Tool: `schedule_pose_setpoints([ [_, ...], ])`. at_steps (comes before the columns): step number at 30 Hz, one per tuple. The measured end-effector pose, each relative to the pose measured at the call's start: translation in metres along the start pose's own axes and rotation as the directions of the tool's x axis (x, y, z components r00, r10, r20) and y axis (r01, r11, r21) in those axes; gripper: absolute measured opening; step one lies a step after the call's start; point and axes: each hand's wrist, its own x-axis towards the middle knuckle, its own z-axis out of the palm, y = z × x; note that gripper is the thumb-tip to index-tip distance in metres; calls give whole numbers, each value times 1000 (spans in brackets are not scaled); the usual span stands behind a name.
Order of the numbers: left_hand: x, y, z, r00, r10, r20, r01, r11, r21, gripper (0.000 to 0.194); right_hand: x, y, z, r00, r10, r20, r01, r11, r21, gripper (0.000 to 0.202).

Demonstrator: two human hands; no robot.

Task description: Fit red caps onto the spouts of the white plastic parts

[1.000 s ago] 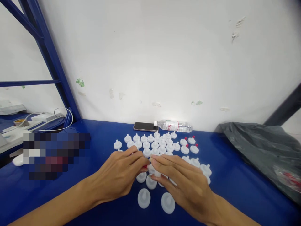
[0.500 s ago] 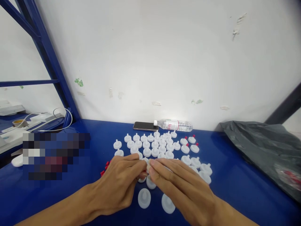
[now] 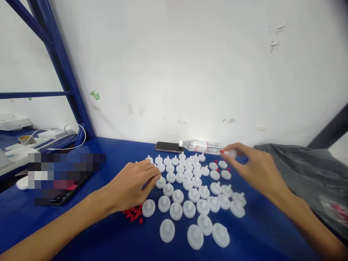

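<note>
Many white discs with a short central spout (image 3: 189, 209) stand on the blue table, spouts up. Several at the back right wear red caps (image 3: 226, 174). My right hand (image 3: 252, 165) pinches a white disc with a red tip, raised above the capped ones, near the bottle's base. At the left of the discs, my left hand (image 3: 138, 179) hovers over or rests on the white discs, its fingers bent together; what its fingertips hold, if anything, is hidden. A pile of loose red caps (image 3: 133, 213) lies just below my left hand.
A clear bottle (image 3: 201, 146) lies beside a dark phone (image 3: 169, 146) along the wall. Grey plastic sheeting (image 3: 296, 170) covers the right side, with a bag of red pieces (image 3: 337, 210). A blue frame (image 3: 65, 69), cable and white boxes are at the left.
My hands have parted from the middle. The right moved right and back with a red-tipped disc, while the left shifted left and slightly up. More discs and the loose red caps now show.
</note>
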Motion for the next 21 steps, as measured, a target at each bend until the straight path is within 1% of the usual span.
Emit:
schedule_pose_setpoints([
  [1, 1, -3, -4, 999, -1, 38, 1, 1000, -2, 30, 4, 14, -1, 989, 110, 99, -105, 993, -63, 32],
  [2, 2, -5, -8, 997, -5, 77, 5, 1000, -4, 28, 7, 27, -2, 968, 188, 167, -169, 978, -121, 33],
  [3, 3, -6, -12, 994, -13, 113, 14, 1000, -8, 27, 9, 39, -1, 958, 219, 187, -193, 970, -148, 32],
  [6, 1, -10, -21, 976, -53, 210, 58, 998, -20, 21, 11, 66, 5, 932, 273, 236, -229, 953, -199, 27],
  [8, -1, -11, -24, 959, -78, 273, 90, 995, -30, 17, 9, 77, 10, 900, 318, 298, -258, 940, -224, 23],
  [10, -3, -11, -25, 939, -95, 330, 116, 992, -45, 16, 5, 85, 15, 860, 353, 368, -280, 930, -236, 18],
  [12, -5, -9, -26, 923, -105, 371, 137, 989, -61, 19, 3, 90, 17, 824, 363, 435, -289, 930, -229, 14],
  [14, -6, -7, -27, 909, -124, 398, 168, 983, -79, 22, 2, 91, 17, 803, 355, 478, -288, 934, -209, 14],
  [16, -6, -6, -29, 893, -149, 424, 205, 975, -89, 23, 3, 86, 13, 815, 343, 467, -285, 939, -193, 19],
  [19, -6, -6, -32, 857, -193, 478, 263, 961, -84, 21, 6, 66, 8, 880, 290, 377, -250, 956, -151, 33],
  [21, -4, -6, -33, 823, -225, 522, 310, 947, -81, 17, 7, 48, 9, 919, 198, 340, -181, 980, -82, 37],
])
